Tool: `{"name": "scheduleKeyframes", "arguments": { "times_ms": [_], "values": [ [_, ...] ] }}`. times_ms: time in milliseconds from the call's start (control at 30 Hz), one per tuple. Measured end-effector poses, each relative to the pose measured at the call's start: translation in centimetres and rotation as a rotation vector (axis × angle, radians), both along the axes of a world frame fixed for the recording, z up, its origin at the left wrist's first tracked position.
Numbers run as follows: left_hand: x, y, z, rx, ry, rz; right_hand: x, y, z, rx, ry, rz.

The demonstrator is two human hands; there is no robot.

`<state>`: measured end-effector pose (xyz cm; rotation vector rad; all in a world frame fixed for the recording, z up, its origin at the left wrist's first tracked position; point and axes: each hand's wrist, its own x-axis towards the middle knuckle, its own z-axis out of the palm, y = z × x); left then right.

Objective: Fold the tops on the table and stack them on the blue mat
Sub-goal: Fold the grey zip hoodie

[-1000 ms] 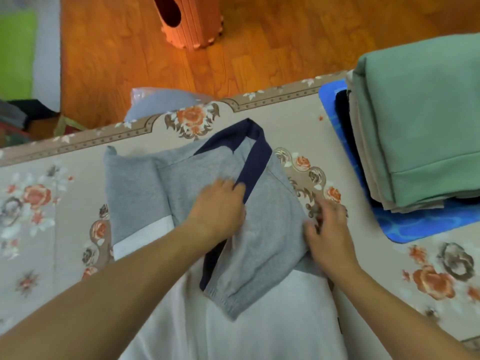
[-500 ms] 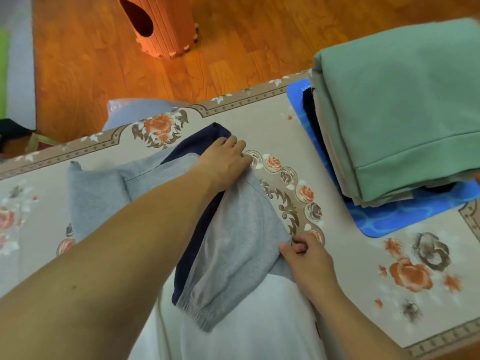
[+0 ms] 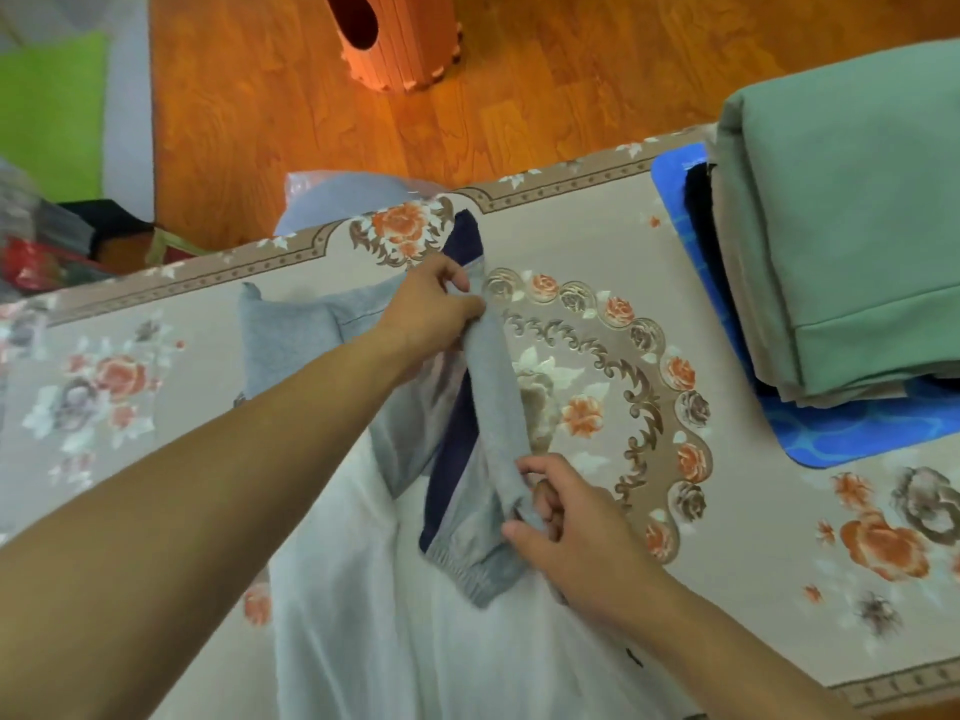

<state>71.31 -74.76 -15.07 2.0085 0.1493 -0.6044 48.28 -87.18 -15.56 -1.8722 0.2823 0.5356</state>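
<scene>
I see the grey top [image 3: 291, 335] lying across the middle of the table [image 3: 597, 241], its pale lower part running down toward six o'clock. One sleeve [image 3: 493, 407], grey with a navy stripe, is lifted along its length and stretches from about twelve o'clock down to its elastic cuff [image 3: 467, 569] near the centre. My left hand [image 3: 431, 309] has its grip closed on the upper end of that sleeve, fingers curled over the fabric by the navy collar area. My right hand [image 3: 566, 517] pinches the lower end of the sleeve just above the cuff, thumb and fingers folded round the cloth.

At three o'clock the blue mat [image 3: 841, 433] lies on the table, and on it sits a stack of folded tops [image 3: 852, 220], a green one uppermost, with beige and dark layers showing at its left edge. The table is covered in a beige cloth with orange roses. Beyond its far edge, at twelve o'clock, an orange ribbed container [image 3: 400, 39] stands on the wooden floor [image 3: 571, 70].
</scene>
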Motion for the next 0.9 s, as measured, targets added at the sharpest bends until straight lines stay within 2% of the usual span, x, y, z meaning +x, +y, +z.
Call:
{"name": "scheduleKeyframes", "arguments": {
  "times_ms": [100, 167, 233, 400, 467, 533, 633, 800, 900],
  "values": [
    [0.0, 4.9, -0.2, 0.008, 0.021, 0.078, 1.3, 4.5, 0.0, -0.055, -0.077, 0.162],
    [-0.2, 8.0, -1.0, 0.103, -0.001, 0.149, 2.0, 7.4, -1.4, -0.124, -0.119, 0.25],
    [-0.7, 10.4, -2.3, 0.191, -0.014, 0.188, 2.1, 9.9, -3.3, -0.144, -0.065, 0.339],
    [-3.2, 12.4, -4.7, 0.51, -0.191, 0.015, 0.9, 12.4, -5.3, -0.152, 0.061, 0.521],
    [-4.9, 12.0, -4.6, 0.428, -0.192, 0.093, 0.5, 12.0, -5.0, -0.153, 0.077, 0.544],
    [-6.6, 11.6, -4.8, 0.351, -0.109, 0.196, 0.3, 11.7, -4.8, -0.145, 0.082, 0.544],
    [-8.3, 11.9, -5.6, 0.446, 0.028, 0.127, 1.0, 11.9, -4.9, -0.137, 0.073, 0.526],
    [-8.4, 13.7, -6.1, 0.512, -0.045, 0.029, 1.2, 11.0, -4.1, -0.078, 0.047, 0.502],
    [-8.6, 13.6, -5.9, 0.528, -0.068, -0.052, -1.3, 8.7, -2.9, -0.194, 0.024, 0.513]
  ]
}}
